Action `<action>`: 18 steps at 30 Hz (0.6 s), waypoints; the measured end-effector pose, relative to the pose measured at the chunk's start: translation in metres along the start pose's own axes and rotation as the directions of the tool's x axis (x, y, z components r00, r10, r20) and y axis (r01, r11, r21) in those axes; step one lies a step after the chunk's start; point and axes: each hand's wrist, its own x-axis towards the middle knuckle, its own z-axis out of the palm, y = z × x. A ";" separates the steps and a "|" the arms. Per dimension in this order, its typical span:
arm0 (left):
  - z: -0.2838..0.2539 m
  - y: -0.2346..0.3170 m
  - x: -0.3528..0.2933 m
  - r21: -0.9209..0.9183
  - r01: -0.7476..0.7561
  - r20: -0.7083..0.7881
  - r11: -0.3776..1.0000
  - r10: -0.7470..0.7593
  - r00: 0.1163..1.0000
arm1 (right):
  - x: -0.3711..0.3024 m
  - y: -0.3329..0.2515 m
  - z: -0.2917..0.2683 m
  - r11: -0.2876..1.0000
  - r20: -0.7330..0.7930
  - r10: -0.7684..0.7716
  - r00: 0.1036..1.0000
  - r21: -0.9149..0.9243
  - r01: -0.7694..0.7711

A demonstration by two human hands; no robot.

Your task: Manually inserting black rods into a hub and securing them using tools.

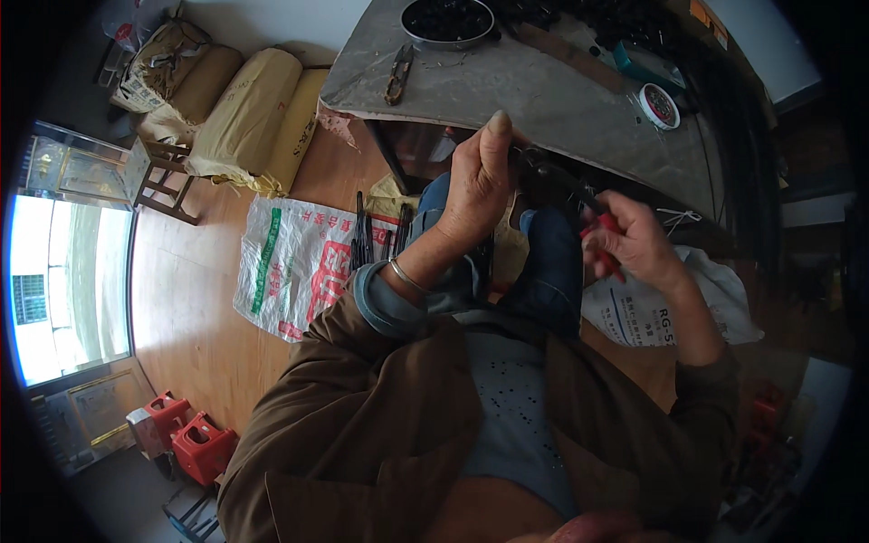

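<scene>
My right hand point(638, 237) is wrapped round the red handles of a pair of pliers point(608, 222). Their dark metal head points up and left toward my left hand point(480, 185), which is closed with the thumb raised and pressed on the fingers. A dark shape shows beside its fingers, but what it grips is hidden. Both hands are over my lap, just in front of the grey table's point(552, 118) near edge. On the table lie small scissors point(397, 75) and a round metal dish point(448, 41) full of small black pieces.
On the table are a brown strip point(566, 54), a teal box point(647, 68), a round white tin point(659, 106) and heaped black parts. Dark rods point(362, 240) lie on a white printed sack point(290, 258). Stuffed sacks point(249, 113), a wooden stool point(163, 176) and red stools point(201, 448) stand left.
</scene>
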 end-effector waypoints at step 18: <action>-0.002 0.007 -0.009 0.043 0.025 -0.011 0.999 -0.024 1.000 | -0.004 -0.022 -0.012 0.795 0.623 0.388 0.679 0.146 -0.588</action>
